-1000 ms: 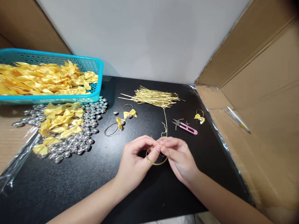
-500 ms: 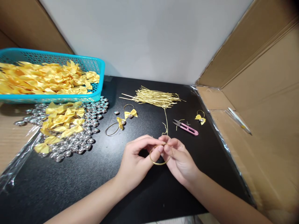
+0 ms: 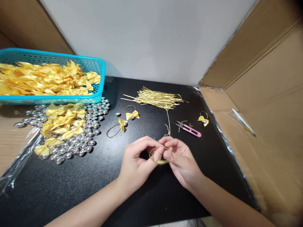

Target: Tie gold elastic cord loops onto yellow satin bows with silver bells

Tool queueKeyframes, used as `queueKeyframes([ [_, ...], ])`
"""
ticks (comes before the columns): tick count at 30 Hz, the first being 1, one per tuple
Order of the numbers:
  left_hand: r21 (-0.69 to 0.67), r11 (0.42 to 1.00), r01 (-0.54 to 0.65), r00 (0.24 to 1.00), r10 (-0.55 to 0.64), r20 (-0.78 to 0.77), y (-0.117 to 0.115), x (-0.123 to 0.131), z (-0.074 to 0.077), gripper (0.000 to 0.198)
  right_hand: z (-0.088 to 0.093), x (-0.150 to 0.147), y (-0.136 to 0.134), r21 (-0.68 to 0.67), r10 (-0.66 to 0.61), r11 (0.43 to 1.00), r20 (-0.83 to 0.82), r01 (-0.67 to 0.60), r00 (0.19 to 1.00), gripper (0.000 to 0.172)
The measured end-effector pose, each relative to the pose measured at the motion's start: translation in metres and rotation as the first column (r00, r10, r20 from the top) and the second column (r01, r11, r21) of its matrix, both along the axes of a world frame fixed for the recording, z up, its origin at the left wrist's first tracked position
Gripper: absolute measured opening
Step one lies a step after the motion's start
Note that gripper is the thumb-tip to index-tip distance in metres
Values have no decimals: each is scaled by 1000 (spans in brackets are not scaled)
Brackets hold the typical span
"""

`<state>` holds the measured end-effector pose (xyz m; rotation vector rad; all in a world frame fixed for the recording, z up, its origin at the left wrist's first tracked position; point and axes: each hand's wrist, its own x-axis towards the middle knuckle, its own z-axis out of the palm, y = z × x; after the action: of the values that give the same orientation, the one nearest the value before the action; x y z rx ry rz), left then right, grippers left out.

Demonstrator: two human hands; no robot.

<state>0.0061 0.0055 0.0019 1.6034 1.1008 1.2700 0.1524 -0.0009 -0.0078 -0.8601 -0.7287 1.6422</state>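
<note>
Between my two hands is a loop of gold elastic cord (image 3: 163,162), pinched at its upper edge. My left hand (image 3: 139,157) grips it between thumb and forefinger. From the other side my right hand (image 3: 181,159) pinches the same loop, thumb tip close to the left thumb. The fingers hide the part of the cord between them. Beyond the fingertips lies a loose gold strand (image 3: 169,121) that runs up to a bundle of gold cords (image 3: 158,98). Pink thread snips (image 3: 189,129) rest just past my right hand.
A turquoise basket (image 3: 103,74) heaped with yellow bows stands at back left. In front lie silver beads (image 3: 81,148) and loose yellow bows (image 3: 63,121). Bow-and-bead loops sit mid-table (image 3: 132,116) and at right (image 3: 203,120). White tweezers (image 3: 241,121) lie on cardboard at right.
The loop has shifted slightly left and tilted flatter, and its lower edge looks blurred. Both hands have moved slightly left, still pinching it. The things on the table stay put.
</note>
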Motion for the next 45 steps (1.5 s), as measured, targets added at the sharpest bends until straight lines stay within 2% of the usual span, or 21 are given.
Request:
queueKeyframes([
  [2, -30, 999, -22, 1000, 22, -15, 0, -1, 1, 10, 5, 6, 2, 273, -122, 961, 251, 51, 960, 23],
  [3, -44, 999, -32, 999, 31, -24, 0, -1, 1, 10, 8, 10, 3, 429, -214, 903, 386, 31, 897, 27],
  [5, -68, 997, -46, 998, 44, -39, 0, -1, 1, 11, 15, 17, 6, 677, -424, 729, 568, -106, 706, 29],
  [7, -102, 994, -47, 998, 44, -35, 0, -1, 1, 11, 19, 23, 9, 775, -582, 579, 610, -252, 538, 27],
  [9, -168, 985, -30, 1000, 29, -7, 0, 0, 1, 12, 21, 25, 12, 795, -654, 518, 606, -316, 452, 20],
  [11, -239, 971, -5, 999, 14, 35, 0, 0, 1, 13, 21, 25, 14, 800, -681, 503, 599, -326, 421, 14],
  [14, -288, 958, 2, 998, 18, 67, 0, 1, 2, 15, 19, 23, 15, 811, -694, 490, 584, -318, 420, 13],
  [23, -358, 934, -1, 986, 60, 153, 2, 3, 3, 12, 13, 20, 12, 808, -696, 528, 588, -261, 412, 12],
  [29, -385, 923, -11, 988, 70, 140, 1, 3, 0, 14, 11, 19, 13, 800, -696, 548, 598, -245, 398, 9],
  [37, -397, 917, -30, 990, 81, 113, 1, 2, 0, 15, 12, 17, 15, 772, -646, 577, 632, -268, 428, 11],
  [41, -340, 938, -65, 995, 87, 51, 0, 1, 1, 14, 13, 18, 14, 762, -628, 584, 643, -280, 438, 13],
  [45, -302, 948, -99, 994, 109, 14, 0, 2, 2, 13, 15, 25, 14, 783, -651, 554, 619, -283, 439, 27],
])
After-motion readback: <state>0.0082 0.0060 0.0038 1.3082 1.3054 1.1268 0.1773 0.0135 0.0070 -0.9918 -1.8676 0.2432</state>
